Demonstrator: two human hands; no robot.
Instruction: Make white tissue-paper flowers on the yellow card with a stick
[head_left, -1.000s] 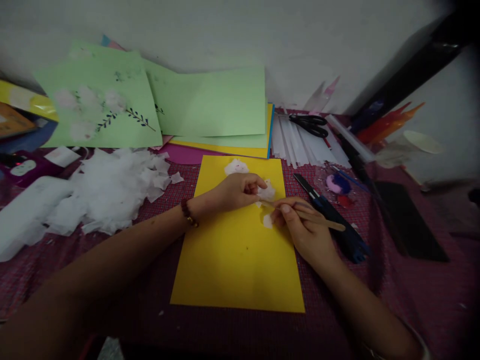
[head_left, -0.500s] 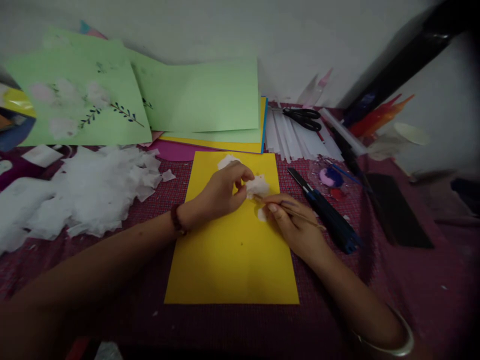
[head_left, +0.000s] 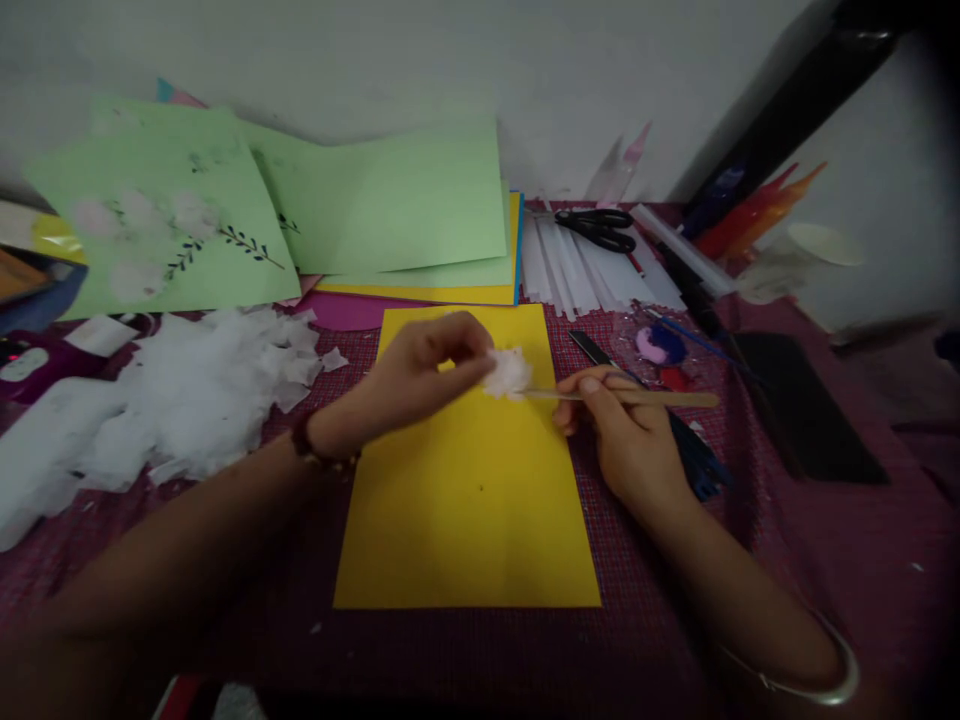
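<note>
A yellow sheet of paper (head_left: 465,520) lies flat on the cloth in front of me. Over its upper part is a small white crumpled paper flower (head_left: 508,374). My left hand (head_left: 431,365) pinches the left edge of that flower between thumb and fingertips. From the right, my right hand (head_left: 626,425) grips a thin wooden stick (head_left: 686,398), held almost level, with its narrow tip touching the flower's lower edge. Whether the flower rests on the sheet or is slightly raised, I cannot tell.
A heap of white tissue paper pieces (head_left: 217,400) lies left. Green sheets (head_left: 405,205) lean against the wall, one bearing painted sprigs. Black scissors (head_left: 596,228) rest on white strips (head_left: 551,265). A utility knife (head_left: 589,347) lies partly under my right hand, beside paint blobs (head_left: 660,345).
My right hand has moved right and the stick has swung to nearly level. My left hand has shifted slightly left, its fingertips now at the flower's edge. The view has tilted a little.
</note>
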